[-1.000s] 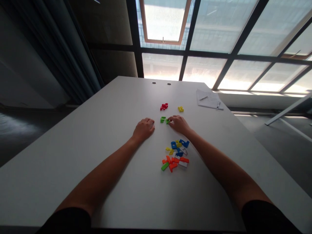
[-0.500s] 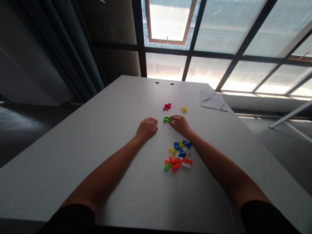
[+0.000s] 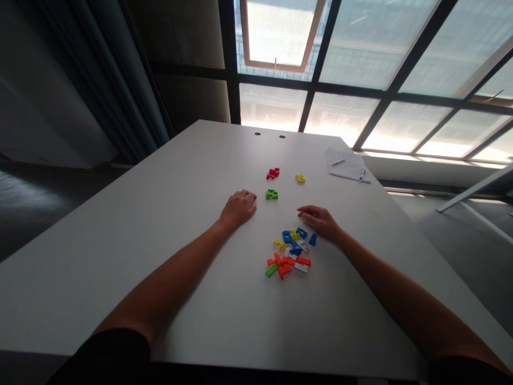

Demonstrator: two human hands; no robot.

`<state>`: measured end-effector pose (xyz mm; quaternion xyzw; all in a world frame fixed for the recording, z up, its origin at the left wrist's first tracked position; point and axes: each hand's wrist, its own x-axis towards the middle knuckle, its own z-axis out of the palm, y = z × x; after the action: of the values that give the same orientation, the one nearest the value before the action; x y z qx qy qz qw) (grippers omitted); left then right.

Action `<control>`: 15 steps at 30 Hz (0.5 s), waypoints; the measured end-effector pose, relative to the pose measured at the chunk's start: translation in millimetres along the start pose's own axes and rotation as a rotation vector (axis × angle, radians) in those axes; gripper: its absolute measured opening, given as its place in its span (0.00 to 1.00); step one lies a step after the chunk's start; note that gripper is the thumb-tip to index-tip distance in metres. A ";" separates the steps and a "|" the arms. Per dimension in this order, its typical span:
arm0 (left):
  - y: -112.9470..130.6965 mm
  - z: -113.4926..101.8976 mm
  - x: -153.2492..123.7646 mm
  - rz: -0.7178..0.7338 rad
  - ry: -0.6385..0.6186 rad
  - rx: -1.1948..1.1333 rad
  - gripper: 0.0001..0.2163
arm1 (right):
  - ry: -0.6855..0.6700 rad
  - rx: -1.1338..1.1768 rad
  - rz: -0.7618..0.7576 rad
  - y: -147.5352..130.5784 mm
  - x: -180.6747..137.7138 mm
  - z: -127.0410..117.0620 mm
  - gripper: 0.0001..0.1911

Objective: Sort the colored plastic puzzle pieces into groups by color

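My left hand [image 3: 239, 207] rests on the white table, fingers loosely bent and slightly apart, holding nothing I can see. Just right of it, a cluster of green plastic pieces [image 3: 271, 194] lies apart from both hands. My right hand [image 3: 319, 220] hovers low or rests beyond the mixed pile, with a gap between thumb and fingers and nothing visible in it. Closest to it is a blue piece [image 3: 313, 239]. The pile also holds yellow pieces [image 3: 279, 245], white pieces [image 3: 301, 268], orange pieces [image 3: 284, 271] and a green piece [image 3: 271, 269].
Beyond the green cluster lie red pieces [image 3: 273, 173] and a yellow cluster [image 3: 300, 178]. Papers [image 3: 348, 164] with pens on them are at the table's far right. Two round holes show near the far edge of the table [image 3: 180, 176], in front of windows.
My right hand has let go of the green cluster and drawn back toward the mixed pile, to the right. My left hand looks about the same.
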<state>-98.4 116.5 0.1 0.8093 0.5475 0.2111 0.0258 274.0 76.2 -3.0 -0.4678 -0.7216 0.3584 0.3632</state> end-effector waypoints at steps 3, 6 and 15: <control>0.3 0.7 -1.0 -0.029 0.036 0.010 0.14 | -0.026 0.059 -0.023 -7.2 -28.0 -6.1 0.25; 0.2 0.6 -2.1 -0.051 0.075 0.034 0.12 | -0.083 -0.044 -0.126 -17.2 -37.6 -11.6 0.21; -7.3 -3.1 -1.2 -0.006 0.016 -0.038 0.14 | -0.234 -0.453 -0.156 3.5 -22.3 -51.8 0.16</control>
<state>-106.3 117.8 0.5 0.8054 0.5461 0.2276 0.0373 326.7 65.6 14.6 -0.4354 -0.8545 0.2101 0.1897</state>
